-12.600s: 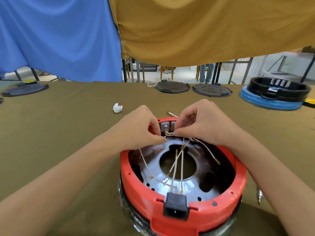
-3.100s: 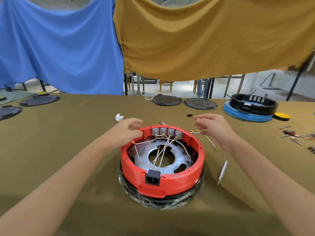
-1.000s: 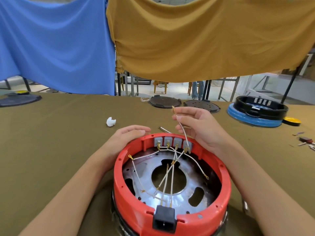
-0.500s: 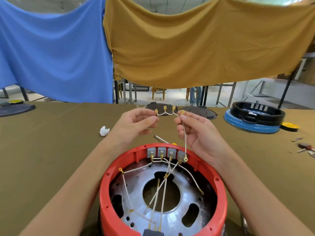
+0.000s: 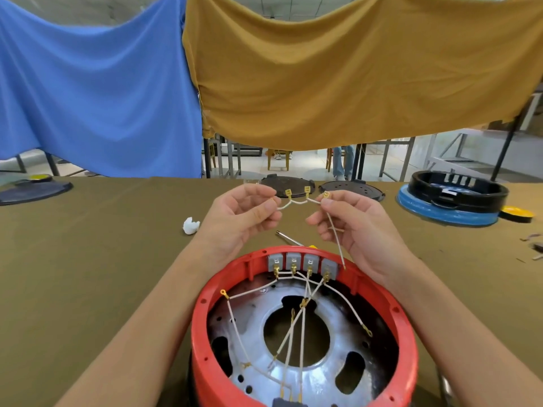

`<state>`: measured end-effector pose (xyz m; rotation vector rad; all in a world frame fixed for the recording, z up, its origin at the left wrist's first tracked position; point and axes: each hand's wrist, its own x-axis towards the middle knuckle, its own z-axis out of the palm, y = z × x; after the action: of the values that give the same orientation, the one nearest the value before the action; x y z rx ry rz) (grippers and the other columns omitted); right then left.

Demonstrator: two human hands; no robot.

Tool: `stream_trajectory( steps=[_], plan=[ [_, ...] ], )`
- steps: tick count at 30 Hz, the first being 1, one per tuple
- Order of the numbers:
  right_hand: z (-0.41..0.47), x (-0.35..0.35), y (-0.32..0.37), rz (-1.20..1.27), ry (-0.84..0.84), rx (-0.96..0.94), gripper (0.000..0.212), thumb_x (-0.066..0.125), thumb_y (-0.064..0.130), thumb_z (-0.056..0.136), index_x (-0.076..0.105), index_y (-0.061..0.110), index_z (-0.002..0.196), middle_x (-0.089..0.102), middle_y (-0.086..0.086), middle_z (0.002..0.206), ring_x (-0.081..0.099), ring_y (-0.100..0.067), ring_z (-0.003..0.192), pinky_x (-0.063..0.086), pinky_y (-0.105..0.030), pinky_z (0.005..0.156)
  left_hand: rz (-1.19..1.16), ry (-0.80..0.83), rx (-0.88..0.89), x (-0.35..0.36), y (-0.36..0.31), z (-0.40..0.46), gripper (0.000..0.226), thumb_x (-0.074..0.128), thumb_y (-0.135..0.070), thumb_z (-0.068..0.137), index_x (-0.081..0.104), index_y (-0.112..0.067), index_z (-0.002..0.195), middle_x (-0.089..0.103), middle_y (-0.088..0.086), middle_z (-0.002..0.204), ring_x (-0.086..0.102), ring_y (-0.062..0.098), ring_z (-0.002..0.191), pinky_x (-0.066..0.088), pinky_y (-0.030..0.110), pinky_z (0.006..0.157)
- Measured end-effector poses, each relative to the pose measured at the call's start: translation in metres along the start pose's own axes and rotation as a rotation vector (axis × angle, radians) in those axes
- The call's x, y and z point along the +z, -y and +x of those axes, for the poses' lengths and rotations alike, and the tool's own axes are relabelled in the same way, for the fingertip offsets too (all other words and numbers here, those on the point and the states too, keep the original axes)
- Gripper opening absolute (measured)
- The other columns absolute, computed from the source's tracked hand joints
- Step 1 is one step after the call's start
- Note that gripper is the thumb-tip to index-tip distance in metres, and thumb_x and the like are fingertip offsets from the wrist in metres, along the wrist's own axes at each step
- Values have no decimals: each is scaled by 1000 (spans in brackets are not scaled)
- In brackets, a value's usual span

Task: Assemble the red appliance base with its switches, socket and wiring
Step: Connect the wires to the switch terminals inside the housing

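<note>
The red appliance base (image 5: 202, 356) sits close in front of me, open side up, with a shiny metal plate (image 5: 311, 380) inside. Several grey switches (image 5: 301, 263) line its far wall, and white wires (image 5: 293, 336) run from them across the plate to the black socket (image 5: 286, 403) at the near rim. Above the base, my left hand (image 5: 238, 221) and my right hand (image 5: 358, 227) pinch the two ends of a loose white wire harness (image 5: 299, 199) with brass terminals. One long strand of it hangs down from my right hand.
A screwdriver (image 5: 288, 237) lies just behind the base and a white scrap (image 5: 191, 225) to the left of it. Two dark round lids (image 5: 351, 190), a blue and black base (image 5: 452, 198) and a yellow cap (image 5: 517, 213) sit at the table's far side. Small parts (image 5: 531, 245) lie at the right edge.
Both hands moved a little apart, stretching the harness out between them. Before that, my right hand lifted the harness from the table and my left hand left the base rim to take its other end.
</note>
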<state>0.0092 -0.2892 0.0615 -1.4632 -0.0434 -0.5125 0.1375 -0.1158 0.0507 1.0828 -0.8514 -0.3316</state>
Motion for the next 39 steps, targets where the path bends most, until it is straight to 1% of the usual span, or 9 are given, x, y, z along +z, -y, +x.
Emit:
stream_trajectory(
  steps=[5, 13, 16, 20, 25, 29, 31, 35, 39],
  plan=[
    [-4, 4, 3, -112, 38, -67, 22, 54, 13, 99, 69, 11, 83, 70, -11, 77, 58, -15, 62, 52, -23, 59, -59, 57, -5, -2, -5, -3, 18, 67, -3, 80, 74, -14, 93, 72, 5, 84, 69, 15, 75, 57, 25, 73],
    [-6, 2, 8, -9, 86, 91, 30, 53, 10, 93, 70, 12, 69, 62, -9, 62, 50, -15, 49, 46, -22, 49, -168, 111, -28, -1, -11, -5, 18, 71, -5, 77, 78, -18, 88, 72, 2, 84, 69, 13, 73, 57, 24, 74],
    [-7, 1, 9, -95, 64, 60, 26, 56, 13, 94, 71, 13, 73, 64, -8, 66, 54, -14, 55, 48, -21, 53, -106, 90, -38, -2, -11, -7, 22, 65, -2, 80, 78, -17, 88, 73, 3, 83, 70, 12, 74, 57, 22, 73],
    [-8, -2, 10, -101, 47, 29, 13, 61, 12, 93, 73, 13, 98, 68, -9, 74, 58, -15, 62, 50, -23, 57, -39, 94, -56, 1, -13, -10, 20, 65, -5, 79, 79, -18, 85, 73, 5, 79, 71, 12, 73, 57, 21, 70],
    [-9, -3, 9, -80, 64, -20, 19, 69, 7, 89, 69, 10, 107, 70, -14, 76, 59, -16, 60, 53, -22, 58, 39, 97, -74, 2, -11, -10, 14, 74, -15, 72, 80, -18, 84, 73, 7, 77, 71, 13, 72, 57, 22, 68],
    [-9, -7, 11, -70, 121, 8, 31, 73, 10, 86, 68, 16, 116, 71, -16, 79, 60, -15, 59, 52, -22, 58, 68, 110, -69, 2, -11, -11, 31, 89, -33, 61, 80, -18, 86, 74, 7, 79, 70, 14, 72, 57, 23, 68],
    [-9, -7, 11, -123, 157, 30, 26, 75, 13, 84, 72, 17, 110, 72, -15, 78, 60, -14, 58, 52, -20, 58, 85, 115, -55, 2, -11, -11, 31, 89, -35, 62, 80, -18, 87, 75, 7, 82, 70, 14, 73, 57, 23, 69],
    [-8, -6, 11, -82, 126, 79, 19, 77, 11, 80, 69, 7, 96, 71, -16, 72, 60, -14, 51, 50, -19, 49, 198, 121, -18, 1, -10, -12, 11, 80, -19, 74, 79, -21, 85, 75, 4, 80, 69, 12, 73, 56, 22, 70],
    [-8, -7, 14, -34, 144, 134, 27, 77, 15, 74, 63, 4, 94, 70, -17, 72, 58, -14, 48, 50, -19, 45, 262, 148, -44, 0, -13, -13, 20, 83, -30, 70, 79, -22, 88, 75, 3, 81, 70, 12, 74, 56, 21, 71]
  ],
)
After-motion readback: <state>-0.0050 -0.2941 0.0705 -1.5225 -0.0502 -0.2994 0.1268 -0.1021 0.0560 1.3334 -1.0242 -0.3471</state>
